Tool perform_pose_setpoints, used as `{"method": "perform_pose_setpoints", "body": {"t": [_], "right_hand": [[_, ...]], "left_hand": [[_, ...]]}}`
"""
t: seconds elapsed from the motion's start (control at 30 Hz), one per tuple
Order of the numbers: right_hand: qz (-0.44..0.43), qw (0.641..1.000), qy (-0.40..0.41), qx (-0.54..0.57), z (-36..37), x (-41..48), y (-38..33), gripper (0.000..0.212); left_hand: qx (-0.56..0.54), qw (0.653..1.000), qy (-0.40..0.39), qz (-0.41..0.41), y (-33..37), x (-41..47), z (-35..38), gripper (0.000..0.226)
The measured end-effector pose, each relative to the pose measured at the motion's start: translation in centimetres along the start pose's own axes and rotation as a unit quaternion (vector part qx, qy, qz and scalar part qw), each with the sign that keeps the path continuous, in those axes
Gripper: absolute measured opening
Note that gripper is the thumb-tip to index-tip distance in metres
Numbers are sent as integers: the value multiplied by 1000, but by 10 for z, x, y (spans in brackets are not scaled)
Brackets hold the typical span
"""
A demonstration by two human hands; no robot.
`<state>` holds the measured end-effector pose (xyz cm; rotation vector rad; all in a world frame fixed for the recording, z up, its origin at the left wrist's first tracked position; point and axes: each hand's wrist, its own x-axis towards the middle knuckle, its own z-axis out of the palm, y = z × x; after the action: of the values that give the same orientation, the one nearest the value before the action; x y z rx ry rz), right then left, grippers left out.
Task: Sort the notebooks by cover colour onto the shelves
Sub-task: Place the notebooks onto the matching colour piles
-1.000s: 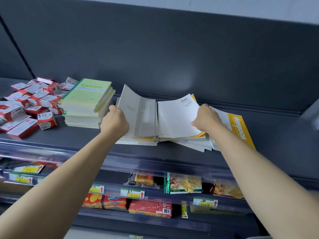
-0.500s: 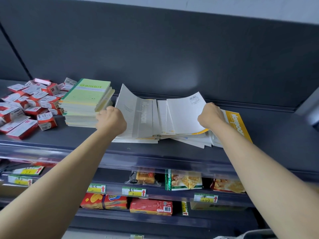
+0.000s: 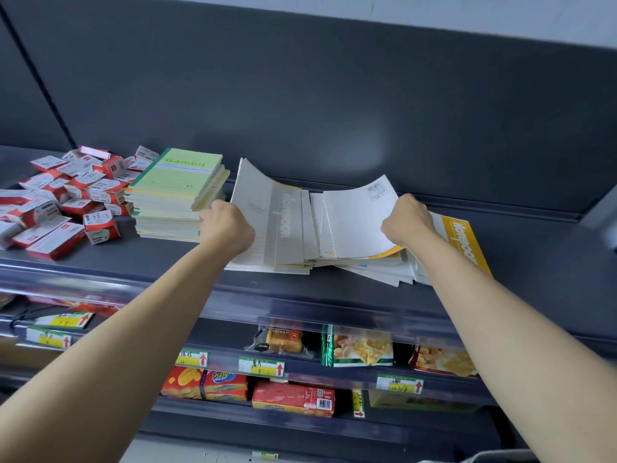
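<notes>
A loose heap of small red-and-white cardboard boxes (image 3: 66,202) lies at the left edge of the frame on the dark, matte shelf (image 3: 534,262). Just right of them stands a squared stack of green notebooks (image 3: 173,195). Its top cover is pale green, ruled and printed "Gambit", and the cream page edges below are slightly uneven.

Left of centre the left hand (image 3: 227,228) shows its back. The fingers are curled round the left edge of a grey notebook (image 3: 267,212), whose thin card cover bows upward with its far corner lifted. This notebook lies on a fanned pile of pale notebooks (image 3: 367,275) in the middle of the frame, flat on the shelf.

Right of centre a white-backed notebook (image 3: 357,218) arches the other way. It is smooth, with a small barcode label near its upper right corner and a yellow edge along its lower side. The right hand (image 3: 405,218) grasps its right edge with clenched fingers.

Further right a yellow notebook (image 3: 464,242) lies flat, glossy, with white lettering, partly under the right wrist.

In the lower frame, a clear plastic rail carries yellow price tags (image 3: 260,366) with red arrows. Behind the rail sit crinkled snack packets (image 3: 359,347) and red cartons (image 3: 293,397).
</notes>
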<state>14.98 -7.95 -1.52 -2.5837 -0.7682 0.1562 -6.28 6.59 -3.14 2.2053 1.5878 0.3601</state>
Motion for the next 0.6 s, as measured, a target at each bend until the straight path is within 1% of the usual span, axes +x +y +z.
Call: {"method": "perform_pose_setpoints", "body": {"t": [0.07, 0.17, 0.27, 0.37, 0.47, 0.53, 0.6], "right_hand": [[-5, 1000, -5, 6, -3, 1, 1, 35], [-14, 1000, -5, 8, -6, 2, 2, 34], [-32, 998, 26, 38, -9, 0, -1, 33], [-75, 987, 82, 114, -18, -2, -8, 37], [-111, 964, 138, 200, -30, -5, -15, 40], [-127, 952, 158, 230, -36, -6, -15, 41], [-131, 948, 163, 241, -40, -8, -13, 42]], "left_hand": [[-48, 999, -11, -20, 2, 1, 4, 48], [-116, 993, -12, -34, 3, -1, 1, 48], [-195, 979, 20, -56, 7, -5, -8, 39], [-241, 967, 72, -33, 14, -7, -25, 29], [-299, 949, 103, -11, 20, -8, -43, 25], [-334, 936, 108, 2, 23, -11, -48, 27], [-356, 929, 101, 10, 23, -15, -47, 27]]}}
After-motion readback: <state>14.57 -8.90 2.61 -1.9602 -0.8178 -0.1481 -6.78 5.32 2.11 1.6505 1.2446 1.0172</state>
